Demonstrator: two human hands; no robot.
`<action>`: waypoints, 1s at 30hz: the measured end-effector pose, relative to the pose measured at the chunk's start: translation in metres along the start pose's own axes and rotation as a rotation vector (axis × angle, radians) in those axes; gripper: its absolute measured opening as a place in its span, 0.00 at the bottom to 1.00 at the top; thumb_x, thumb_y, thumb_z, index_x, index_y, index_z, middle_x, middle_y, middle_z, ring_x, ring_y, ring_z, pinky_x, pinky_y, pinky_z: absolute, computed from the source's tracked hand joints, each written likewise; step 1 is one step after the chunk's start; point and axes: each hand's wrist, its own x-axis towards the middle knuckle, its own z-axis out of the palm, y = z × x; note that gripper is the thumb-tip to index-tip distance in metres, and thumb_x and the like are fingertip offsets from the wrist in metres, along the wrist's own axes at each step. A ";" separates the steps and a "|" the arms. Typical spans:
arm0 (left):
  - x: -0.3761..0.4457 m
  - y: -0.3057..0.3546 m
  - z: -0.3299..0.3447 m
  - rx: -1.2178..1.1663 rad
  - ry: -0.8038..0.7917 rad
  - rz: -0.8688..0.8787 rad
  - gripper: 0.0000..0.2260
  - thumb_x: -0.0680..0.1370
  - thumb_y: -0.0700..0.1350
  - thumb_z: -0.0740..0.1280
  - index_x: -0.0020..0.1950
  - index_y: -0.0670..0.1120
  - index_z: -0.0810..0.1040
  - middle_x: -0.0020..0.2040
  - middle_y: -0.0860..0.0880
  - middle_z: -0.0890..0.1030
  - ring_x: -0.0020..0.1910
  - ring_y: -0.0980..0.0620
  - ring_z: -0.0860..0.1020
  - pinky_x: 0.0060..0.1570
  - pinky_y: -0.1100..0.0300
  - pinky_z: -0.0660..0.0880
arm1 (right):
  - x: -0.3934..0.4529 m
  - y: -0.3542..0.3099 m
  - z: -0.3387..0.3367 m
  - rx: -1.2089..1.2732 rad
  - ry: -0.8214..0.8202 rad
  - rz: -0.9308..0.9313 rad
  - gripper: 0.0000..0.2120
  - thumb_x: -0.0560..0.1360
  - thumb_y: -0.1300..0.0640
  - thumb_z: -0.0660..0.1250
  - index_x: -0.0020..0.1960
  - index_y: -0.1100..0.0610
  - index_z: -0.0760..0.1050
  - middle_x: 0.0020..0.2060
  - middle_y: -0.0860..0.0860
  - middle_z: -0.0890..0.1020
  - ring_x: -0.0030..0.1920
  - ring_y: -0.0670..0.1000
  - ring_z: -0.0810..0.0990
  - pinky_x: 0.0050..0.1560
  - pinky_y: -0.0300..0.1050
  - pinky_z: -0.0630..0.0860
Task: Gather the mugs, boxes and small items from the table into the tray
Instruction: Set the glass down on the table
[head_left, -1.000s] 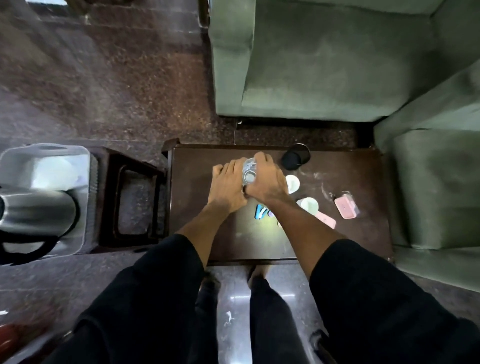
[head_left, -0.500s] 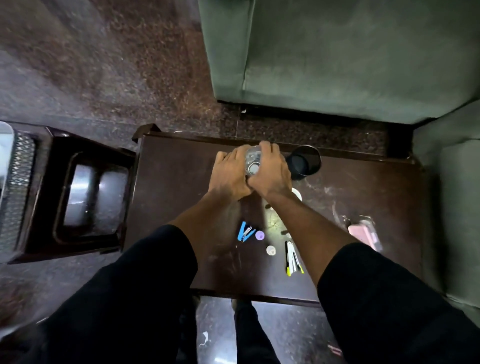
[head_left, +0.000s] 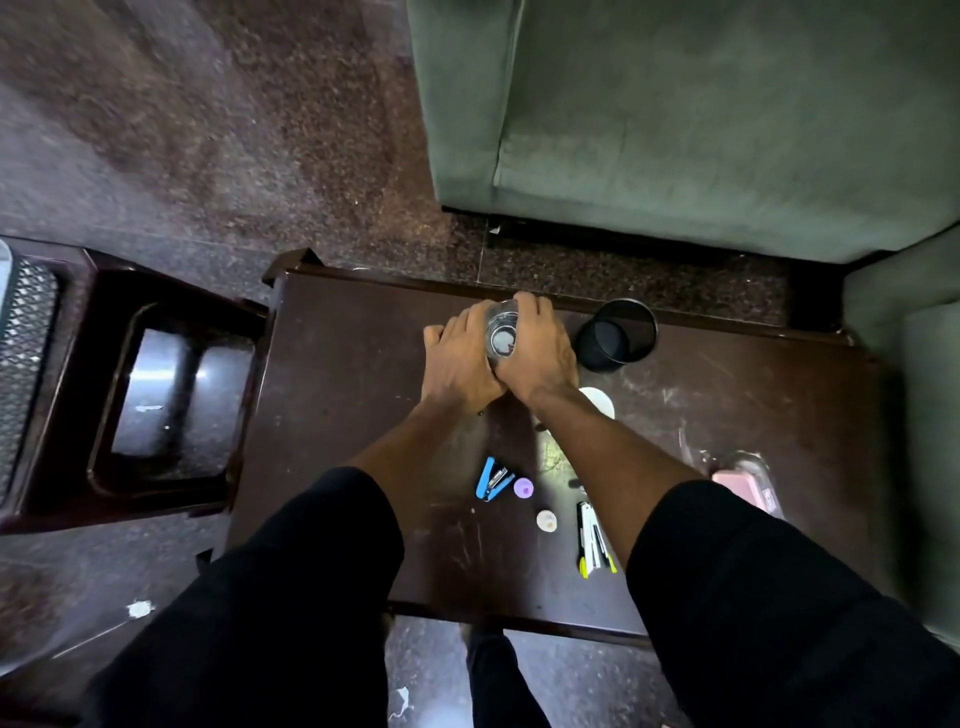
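Both hands have stayed clamped on the glass since the earlier frames; the view has shifted left and closer, so the grey tray seen earlier at far left is now almost out of frame, only a mesh edge (head_left: 23, 364) showing. Left hand (head_left: 460, 358) and right hand (head_left: 537, 353) wrap the clear glass (head_left: 501, 335) from opposite sides, fingers curled round it, palms facing in. The glass stands upright, long axis vertical, mouth up toward the camera, near the far edge of the dark table (head_left: 343, 415). Can't tell if its base is touching the tabletop or lifted.

Key relation: the tray lies well off to the person's left, past the dark stool (head_left: 156, 384), so the left arm leads any carry across. Both forearms reach forward, converging at the glass, wrists close together.

Still on the table: black pen cup (head_left: 615, 335) just right of the right hand, white cup (head_left: 600, 400) partly under the right forearm, blue stapler (head_left: 491, 479), purple cap (head_left: 523, 487), pale round piece (head_left: 546, 520), black-and-yellow cutter (head_left: 592, 540), pink box (head_left: 743, 488). Task looks early, most items ungathered.
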 end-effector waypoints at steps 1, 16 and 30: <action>-0.001 0.000 0.000 -0.002 -0.002 -0.005 0.37 0.68 0.61 0.72 0.74 0.52 0.69 0.68 0.51 0.79 0.66 0.49 0.78 0.63 0.47 0.69 | 0.000 0.001 0.001 0.002 0.008 -0.005 0.38 0.67 0.57 0.78 0.73 0.54 0.65 0.66 0.55 0.72 0.65 0.60 0.76 0.58 0.54 0.77; -0.033 0.006 -0.053 0.224 -0.168 -0.078 0.52 0.70 0.45 0.79 0.86 0.48 0.51 0.83 0.48 0.58 0.80 0.45 0.64 0.75 0.46 0.65 | -0.041 -0.013 -0.026 -0.172 0.091 -0.060 0.51 0.64 0.43 0.80 0.79 0.57 0.60 0.73 0.55 0.67 0.73 0.57 0.67 0.70 0.55 0.71; -0.124 -0.035 -0.261 -0.060 -0.115 -0.223 0.22 0.77 0.41 0.68 0.72 0.45 0.76 0.68 0.45 0.76 0.66 0.41 0.78 0.66 0.47 0.77 | -0.120 -0.221 -0.061 -0.228 -0.118 -0.292 0.21 0.73 0.58 0.69 0.65 0.54 0.73 0.61 0.54 0.77 0.63 0.58 0.74 0.63 0.52 0.72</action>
